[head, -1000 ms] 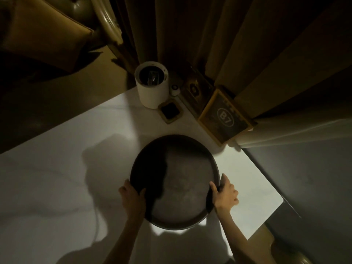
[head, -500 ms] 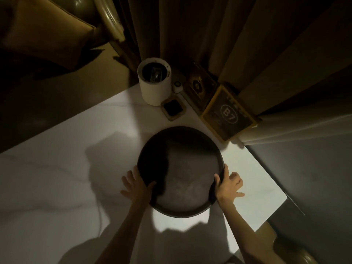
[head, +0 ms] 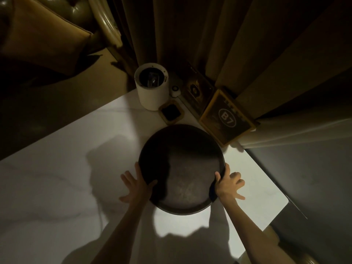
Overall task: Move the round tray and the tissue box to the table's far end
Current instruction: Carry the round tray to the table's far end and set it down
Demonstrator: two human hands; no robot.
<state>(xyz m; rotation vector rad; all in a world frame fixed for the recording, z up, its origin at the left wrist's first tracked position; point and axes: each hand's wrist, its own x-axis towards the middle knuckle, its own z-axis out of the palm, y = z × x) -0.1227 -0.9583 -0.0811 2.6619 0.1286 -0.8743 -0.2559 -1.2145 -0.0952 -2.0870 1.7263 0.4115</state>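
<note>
a: both hands are spread flat, fingers apart, clamped on nothing. left hand (head: pixel 136 184) presses the near-left rim of the dark round metal-looking tray (head: pixel 182 168); right hand (head: pixel 227 184) presses its near-right rim, thumb hooked over the edge.

b: where does the tray sit?

a: flat on the white marbled table (head: pixel 57 187), between the hands, its far rim just beside the gold-framed black "b7" sign (head: pixel 226 117).

b: how should the push go?

a: my judgement: even pressure from both palms, sliding slowly, steering left of the sign and short of the small black square dish (head: pixel 171 113) and the white cylinder cup (head: pixel 152 90).

b: tissue box?

a: cannot pick it out for sure.
</note>
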